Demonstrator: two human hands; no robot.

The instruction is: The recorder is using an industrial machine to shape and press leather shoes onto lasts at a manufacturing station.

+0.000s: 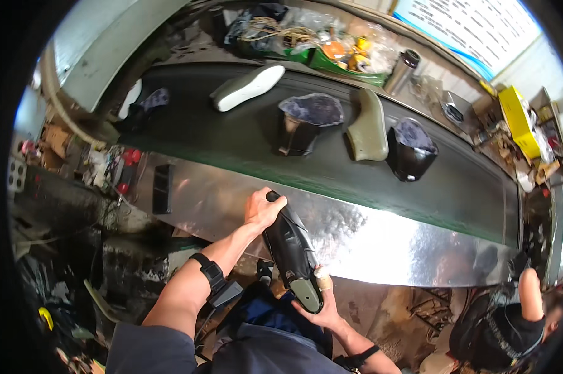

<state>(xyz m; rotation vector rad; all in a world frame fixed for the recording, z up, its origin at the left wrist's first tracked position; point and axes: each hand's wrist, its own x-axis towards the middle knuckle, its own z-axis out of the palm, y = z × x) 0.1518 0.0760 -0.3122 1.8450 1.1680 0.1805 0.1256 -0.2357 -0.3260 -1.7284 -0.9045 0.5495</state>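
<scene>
Both of my hands hold a black boot (291,240), slanted over the near edge of the metal table. My left hand (264,209) is closed round its far, narrower end. My right hand (320,308) grips the near end, which has a pale grey-green face with a small hole. A light wrapping covers one finger of that hand. Beyond, on the dark belt, stand a black boot with furry lining (311,111) and another lined boot (412,149). Between these lies an olive-grey, foot-shaped piece (367,128). Farther left is a piece with a white sole (250,88).
The shiny metal table (381,243) runs along the conveyor belt (231,140). A dark rectangular block (162,189) lies at its left end. Bags and a metal flask (403,71) line the back ledge. A co-worker (496,324) is at the lower right.
</scene>
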